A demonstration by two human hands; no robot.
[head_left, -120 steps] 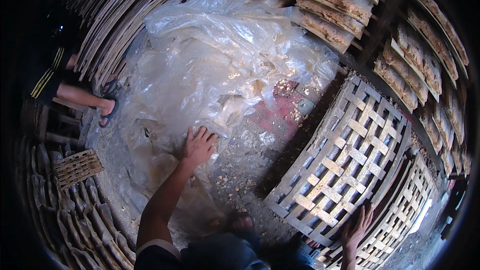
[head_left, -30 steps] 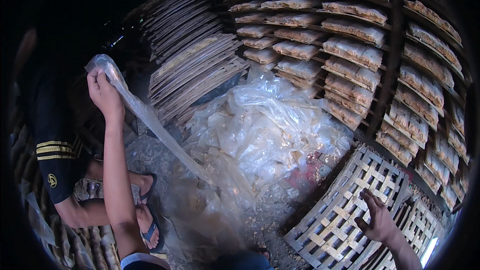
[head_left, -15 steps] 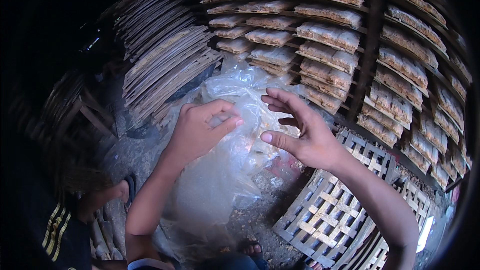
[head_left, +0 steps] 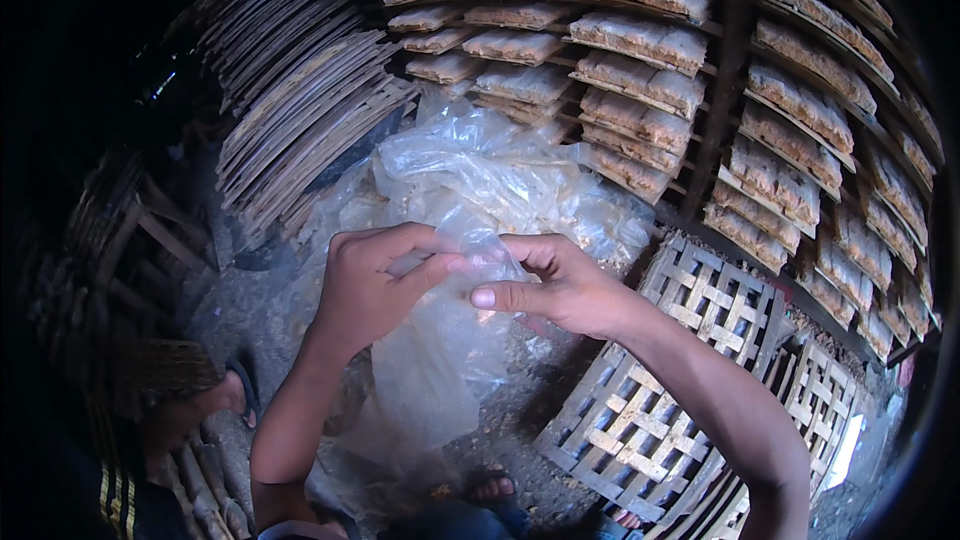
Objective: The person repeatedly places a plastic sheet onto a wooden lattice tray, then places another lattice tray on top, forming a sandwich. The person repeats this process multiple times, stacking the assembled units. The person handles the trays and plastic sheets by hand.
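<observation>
A clear, crumpled plastic sheet point(head_left: 425, 365) hangs from my hands at the middle of the view. My left hand point(head_left: 375, 280) pinches its upper edge between thumb and fingers. Close beside it, my right hand point(head_left: 550, 285) has its thumb and fingers closed on the gathered plastic. Behind and below lies a loose heap of similar clear plastic point(head_left: 480, 165) on the ground, with pale crumbs caught in its folds.
Racks on the far right carry several boards of pale, crusted blocks point(head_left: 640, 40). Stacked slatted panels point(head_left: 310, 100) stand far left. Woven bamboo trays point(head_left: 650, 420) lie at the near right. Another person's sandalled foot point(head_left: 238, 392) is at the left.
My right hand has come left and down toward my left hand, and its open fingers have closed on the plastic. The view has shifted slightly.
</observation>
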